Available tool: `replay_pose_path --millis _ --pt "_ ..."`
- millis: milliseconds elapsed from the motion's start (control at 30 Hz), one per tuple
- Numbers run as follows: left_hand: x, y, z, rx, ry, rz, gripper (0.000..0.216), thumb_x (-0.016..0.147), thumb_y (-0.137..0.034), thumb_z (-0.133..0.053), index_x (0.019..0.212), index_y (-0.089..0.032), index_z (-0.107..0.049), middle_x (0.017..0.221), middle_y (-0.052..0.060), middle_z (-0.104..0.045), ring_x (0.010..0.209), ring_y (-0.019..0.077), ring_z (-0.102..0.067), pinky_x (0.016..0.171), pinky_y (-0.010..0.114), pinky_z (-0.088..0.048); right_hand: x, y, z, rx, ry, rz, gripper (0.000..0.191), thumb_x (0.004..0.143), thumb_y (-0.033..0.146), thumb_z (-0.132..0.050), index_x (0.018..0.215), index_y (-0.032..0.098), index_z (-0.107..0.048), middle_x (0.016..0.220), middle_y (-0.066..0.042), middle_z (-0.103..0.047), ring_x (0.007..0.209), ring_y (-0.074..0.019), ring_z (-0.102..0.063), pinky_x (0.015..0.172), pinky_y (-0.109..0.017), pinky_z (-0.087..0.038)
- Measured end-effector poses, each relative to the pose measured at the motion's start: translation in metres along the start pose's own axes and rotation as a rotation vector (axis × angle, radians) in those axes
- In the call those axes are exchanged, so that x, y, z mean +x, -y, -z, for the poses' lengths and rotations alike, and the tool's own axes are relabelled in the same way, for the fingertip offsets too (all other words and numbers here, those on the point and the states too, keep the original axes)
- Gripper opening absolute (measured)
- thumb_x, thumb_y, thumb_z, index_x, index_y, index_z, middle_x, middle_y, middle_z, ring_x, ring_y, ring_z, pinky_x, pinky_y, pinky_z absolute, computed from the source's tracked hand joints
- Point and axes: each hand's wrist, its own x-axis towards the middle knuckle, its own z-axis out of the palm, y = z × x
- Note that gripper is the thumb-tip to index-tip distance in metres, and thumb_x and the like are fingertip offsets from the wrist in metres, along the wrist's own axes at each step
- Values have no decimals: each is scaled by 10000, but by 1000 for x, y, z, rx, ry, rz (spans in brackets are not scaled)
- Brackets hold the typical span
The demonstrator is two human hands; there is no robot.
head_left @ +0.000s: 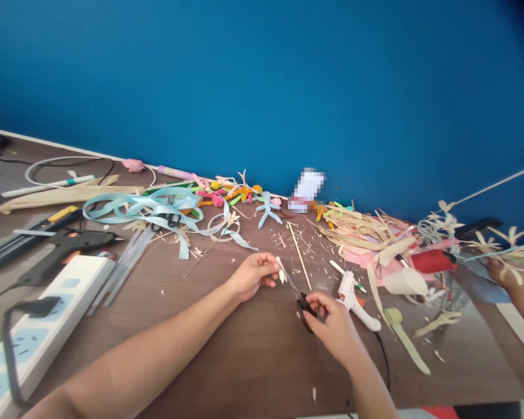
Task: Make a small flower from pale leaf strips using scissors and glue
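Observation:
Between its thumb and fingers, my left hand point(254, 276) pinches a small pale strip point(282, 269), perhaps corn husk. My right hand point(329, 317) grips black-handled scissors point(304, 305), whose blades point up and left and meet the strip's edge. Just beyond the hands, a thin straw-coloured stick point(299, 256) lies on the brown table point(227, 361) among small scraps. To the right of my right hand rests a white glue gun point(356, 299).
On the left are a power strip point(65, 308), a black glue gun point(65, 247), clear glue sticks point(128, 265) and light blue ribbon point(144, 206). Dried husks point(358, 224) and a red spool point(432, 261) lie right. Another person's hand point(513, 279) holds pale flowers at the far right.

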Motion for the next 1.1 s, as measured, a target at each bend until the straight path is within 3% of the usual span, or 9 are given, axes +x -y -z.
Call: replay_pose_path --millis 433,1100 --pt "0 1 1 2 23 8 258 542 -254 -729 618 -115 -525 523 -19 -530 468 57 -489 407 149 -443 -1 8 6 -9 21 12 44 666 244 -562 676 202 -549 571 25 -502 543 -124 -423 513 -226 -318" --pt "0 3 4 25 64 -1 244 577 -264 -709 622 -117 -519 531 -12 -535 476 60 -498 422 152 -446 -2 -1 3 98 60 -2 53 697 240 -535 679 192 -522 562 32 -465 543 -118 -445 530 -216 -368"
